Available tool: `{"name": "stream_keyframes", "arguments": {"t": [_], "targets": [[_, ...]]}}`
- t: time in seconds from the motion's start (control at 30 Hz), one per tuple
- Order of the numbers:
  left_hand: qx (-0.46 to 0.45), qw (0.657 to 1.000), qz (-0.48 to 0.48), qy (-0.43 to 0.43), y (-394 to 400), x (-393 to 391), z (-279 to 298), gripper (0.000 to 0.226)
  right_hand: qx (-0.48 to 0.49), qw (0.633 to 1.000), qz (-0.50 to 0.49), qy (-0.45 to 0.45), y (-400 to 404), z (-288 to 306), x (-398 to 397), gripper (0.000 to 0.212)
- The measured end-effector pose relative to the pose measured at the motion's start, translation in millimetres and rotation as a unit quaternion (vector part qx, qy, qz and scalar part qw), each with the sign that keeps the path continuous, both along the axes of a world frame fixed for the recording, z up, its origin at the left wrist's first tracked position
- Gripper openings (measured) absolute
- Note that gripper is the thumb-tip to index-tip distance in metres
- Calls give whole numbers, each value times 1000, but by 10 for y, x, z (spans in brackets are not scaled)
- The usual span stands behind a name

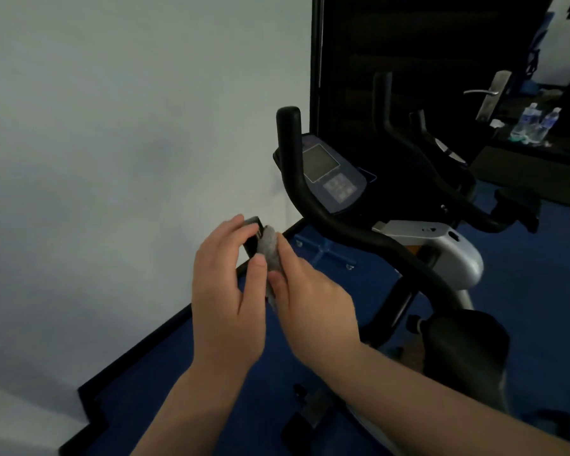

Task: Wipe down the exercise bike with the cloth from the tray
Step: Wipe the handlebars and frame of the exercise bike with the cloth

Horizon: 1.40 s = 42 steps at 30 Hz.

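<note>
My left hand (227, 297) grips a small flat dark object (251, 239) by its edge, in front of the white wall. My right hand (313, 301) presses a folded grey cloth (271, 252) against that object's right side. Both hands are left of the exercise bike and apart from it. The bike's black handlebar (343, 230) curves past my right hand. Its console (329, 174) with a grey screen and keypad sits just behind. The black saddle (464, 343) is at the lower right, and a pedal (310, 414) shows under my forearms. No tray is in view.
A white wall (112, 159) fills the left, with black skirting (139, 350) along the blue floor (540, 274). Behind the bike stands a dark door with a metal handle (487, 92). Two water bottles (537, 123) stand on a dark table at the far right.
</note>
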<state>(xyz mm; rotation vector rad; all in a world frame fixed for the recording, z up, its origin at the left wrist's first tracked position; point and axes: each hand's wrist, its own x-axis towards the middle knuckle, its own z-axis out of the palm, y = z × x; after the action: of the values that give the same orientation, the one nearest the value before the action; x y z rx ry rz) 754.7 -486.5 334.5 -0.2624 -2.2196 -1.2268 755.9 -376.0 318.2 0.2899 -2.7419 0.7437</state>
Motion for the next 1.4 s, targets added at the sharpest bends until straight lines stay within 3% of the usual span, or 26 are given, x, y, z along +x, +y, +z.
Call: {"name": "stream_keyframes", "arguments": {"t": [0.1,0.3,0.37,0.47,0.57,0.67,0.77,0.83,0.93,1.03,1.17,1.3,1.4], "targets": [[-48,999,-10,18,121,8,-99,37,56,998,15,-24,236,-98,248,60],[-122,992,-2,20,332,27,-374,37,65,983,128,-116,656,15,284,52],[-169,986,6,10,338,38,-463,38,60,962,183,-193,883,107,199,38],[-193,981,6,1,306,34,-512,37,152,907,250,-303,1272,279,-101,22],[-212,977,14,3,282,38,-508,35,194,873,275,-353,1482,436,-344,44],[-224,974,24,-1,294,51,-496,33,246,861,297,-331,1540,449,-420,51],[-217,975,38,-6,341,77,-497,33,290,864,329,-249,1445,411,-334,44],[-195,980,48,-9,385,93,-505,34,245,880,348,-209,1333,326,-261,35],[-179,982,55,-13,436,96,-523,35,188,884,352,-242,1337,278,-263,43],[-199,978,58,-12,421,87,-527,35,260,867,344,-251,1570,343,-390,52],[-191,979,68,-13,441,99,-519,36,348,863,324,-171,1643,305,-417,52],[-184,980,81,-7,446,110,-483,38,273,888,345,-132,1395,259,-224,40],[-165,982,88,5,356,93,-410,51,239,919,288,-122,1135,158,-64,48]]}}
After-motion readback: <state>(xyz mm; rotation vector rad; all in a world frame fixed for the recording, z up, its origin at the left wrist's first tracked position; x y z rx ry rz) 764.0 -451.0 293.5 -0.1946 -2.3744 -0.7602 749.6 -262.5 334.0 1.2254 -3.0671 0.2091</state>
